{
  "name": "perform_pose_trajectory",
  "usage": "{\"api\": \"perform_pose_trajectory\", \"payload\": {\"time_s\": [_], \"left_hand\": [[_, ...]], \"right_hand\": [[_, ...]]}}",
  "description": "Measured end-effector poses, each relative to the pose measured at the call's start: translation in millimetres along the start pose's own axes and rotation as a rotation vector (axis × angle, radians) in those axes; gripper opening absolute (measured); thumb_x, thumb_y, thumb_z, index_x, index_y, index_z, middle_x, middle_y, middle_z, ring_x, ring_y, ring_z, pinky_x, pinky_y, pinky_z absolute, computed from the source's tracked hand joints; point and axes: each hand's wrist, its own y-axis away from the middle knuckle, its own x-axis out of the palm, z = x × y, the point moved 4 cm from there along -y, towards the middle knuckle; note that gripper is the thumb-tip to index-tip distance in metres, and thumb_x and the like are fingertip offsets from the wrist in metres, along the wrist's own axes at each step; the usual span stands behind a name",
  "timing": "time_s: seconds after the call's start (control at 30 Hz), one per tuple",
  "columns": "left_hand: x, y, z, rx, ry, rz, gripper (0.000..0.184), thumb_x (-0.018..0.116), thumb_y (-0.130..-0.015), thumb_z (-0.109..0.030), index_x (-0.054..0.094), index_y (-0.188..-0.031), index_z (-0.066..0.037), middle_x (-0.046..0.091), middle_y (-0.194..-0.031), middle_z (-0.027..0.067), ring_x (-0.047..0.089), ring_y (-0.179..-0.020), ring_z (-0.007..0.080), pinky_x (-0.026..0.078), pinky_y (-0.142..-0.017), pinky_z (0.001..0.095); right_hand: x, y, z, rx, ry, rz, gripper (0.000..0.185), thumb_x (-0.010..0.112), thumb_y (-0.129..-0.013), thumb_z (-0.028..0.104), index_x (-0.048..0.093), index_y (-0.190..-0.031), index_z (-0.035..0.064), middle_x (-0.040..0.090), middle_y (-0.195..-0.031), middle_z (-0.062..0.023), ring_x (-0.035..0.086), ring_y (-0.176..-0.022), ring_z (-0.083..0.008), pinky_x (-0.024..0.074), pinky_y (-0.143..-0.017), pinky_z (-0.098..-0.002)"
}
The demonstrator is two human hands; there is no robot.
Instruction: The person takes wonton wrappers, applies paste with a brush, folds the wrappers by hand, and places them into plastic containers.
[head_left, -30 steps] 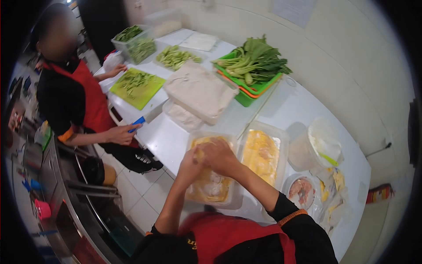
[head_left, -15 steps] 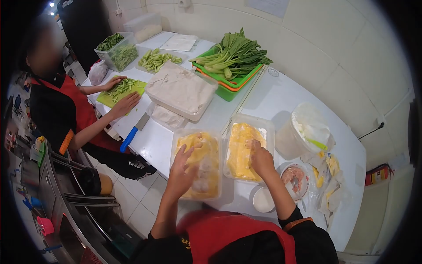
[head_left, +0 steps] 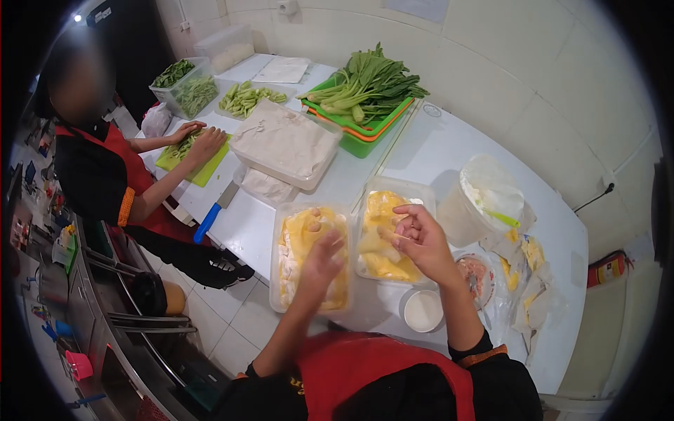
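- My right hand has risen above the right tub, pinching a thin sheet.
- My blurred left hand, fingers loose, has shifted rightward over the left tub.

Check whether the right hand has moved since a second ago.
Yes. Judged against the tubs on the table, the right hand has shifted rightward, from over the left tub to over the right tub.

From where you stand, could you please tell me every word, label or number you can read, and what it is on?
No text can be read with certainty.
Black shirt: yellow lettering, too blurred.
Fire extinguisher: markings too small.
Paper on the wall: nothing legible.
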Motion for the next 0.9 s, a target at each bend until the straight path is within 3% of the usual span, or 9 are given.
{"api": "perform_pose_trajectory", "payload": {"time_s": [0.03, 0.07, 0.17, 0.27, 0.33, 0.43, 0.53, 0.73, 0.9], "left_hand": [[6, -3, 8, 0.033, 0.079, 0.018, 0.061, 0.058, -0.087, -0.025, 0.031, -0.137, -0.003, 0.038, -0.137, 0.0122, 0.039, -0.126, 0.0259, 0.035, -0.101, 0.0388], [15, -6, 16, -0.002, 0.148, 0.098, 0.075, 0.056, -0.086, -0.047, 0.027, -0.139, -0.003, 0.036, -0.139, 0.0131, 0.037, -0.128, 0.0280, 0.031, -0.104, 0.0427], [49, 8, 17, -0.194, 1.045, 0.565, 0.076, 0.051, -0.087, -0.051, 0.026, -0.139, -0.003, 0.032, -0.142, 0.0149, 0.031, -0.132, 0.0295, 0.028, -0.107, 0.0426], [69, 21, 18, -0.289, 1.170, 0.541, 0.076, 0.046, -0.087, -0.056, 0.027, -0.139, -0.004, 0.033, -0.142, 0.0152, 0.035, -0.129, 0.0300, 0.029, -0.106, 0.0465], [69, 15, 23, -0.403, 0.955, 0.408, 0.070, 0.047, -0.089, -0.049, 0.029, -0.139, -0.004, 0.036, -0.140, 0.0150, 0.037, -0.128, 0.0300, 0.030, -0.106, 0.0464], [59, 12, 37, -0.504, 0.800, 0.251, 0.061, 0.048, -0.091, -0.040, 0.033, -0.137, -0.004, 0.041, -0.136, 0.0138, 0.040, -0.126, 0.0297, 0.031, -0.105, 0.0460], [51, 15, 46, -0.538, 0.713, 0.120, 0.051, 0.051, -0.091, -0.032, 0.038, -0.132, -0.003, 0.048, -0.128, 0.0129, 0.047, -0.119, 0.0258, 0.037, -0.099, 0.0410], [58, 11, 23, -0.453, 0.493, 0.041, 0.036, 0.060, -0.088, -0.025, 0.053, -0.115, -0.002, 0.059, -0.106, 0.0082, 0.058, -0.096, 0.0165, 0.048, -0.082, 0.0299], [53, 14, 9, -0.334, 0.236, 0.033, 0.030, 0.066, -0.083, -0.021, 0.059, -0.103, 0.001, 0.064, -0.090, 0.0055, 0.062, -0.081, 0.0142, 0.051, -0.071, 0.0265]], "right_hand": [[-1, 7, 18, -0.007, -0.098, 0.000, 0.038, 0.060, -0.080, -0.003, 0.047, -0.116, 0.0039, 0.050, -0.085, 0.0001, 0.050, -0.068, -0.0018, 0.0436, -0.063, -0.0176], [-1, 14, 36, -0.014, -0.196, -0.001, 0.038, 0.061, -0.080, -0.002, 0.049, -0.115, 0.0047, 0.049, -0.084, 0.0015, 0.050, -0.071, -0.0011, 0.0433, -0.064, -0.0174], [-6, 31, 40, 0.011, -0.224, -0.087, 0.036, 0.061, -0.079, 0.000, 0.051, -0.114, 0.0049, 0.050, -0.086, -0.0009, 0.052, -0.073, -0.0033, 0.0443, -0.064, -0.0190], [-6, 54, 30, 0.019, 0.224, -0.194, 0.037, 0.061, -0.080, 0.003, 0.051, -0.115, 0.0042, 0.054, -0.088, -0.0063, 0.055, -0.073, -0.0107, 0.0462, -0.062, -0.0223], [-6, 70, 22, -0.118, 0.536, -0.289, 0.039, 0.063, -0.079, 0.007, 0.051, -0.116, 0.0044, 0.056, -0.084, -0.0104, 0.057, -0.070, -0.0218, 0.0477, -0.061, -0.0265], [-38, 98, 6, 0.091, 0.683, -0.345, 0.046, 0.068, -0.076, 0.010, 0.051, -0.119, 0.0064, 0.059, -0.086, -0.0075, 0.060, -0.077, -0.0178, 0.0481, -0.062, -0.0273], [-49, 126, -5, 0.579, 0.902, 0.291, 0.049, 0.064, -0.081, 0.028, 0.050, -0.123, 0.0061, 0.063, -0.095, -0.0198, 0.062, -0.085, -0.0323, 0.0491, -0.071, -0.0418], [-26, 164, -62, 0.614, 1.098, 0.476, 0.056, 0.056, -0.084, 0.045, 0.050, -0.126, 0.0086, 0.065, -0.093, -0.0205, 0.061, -0.088, -0.0370, 0.0467, -0.080, -0.0441], [-34, 133, -11, 0.593, 0.839, 0.368, 0.041, 0.060, -0.083, 0.027, 0.056, -0.121, 0.0109, 0.063, -0.095, -0.0225, 0.059, -0.091, -0.0398, 0.0469, -0.079, -0.0418]]}}
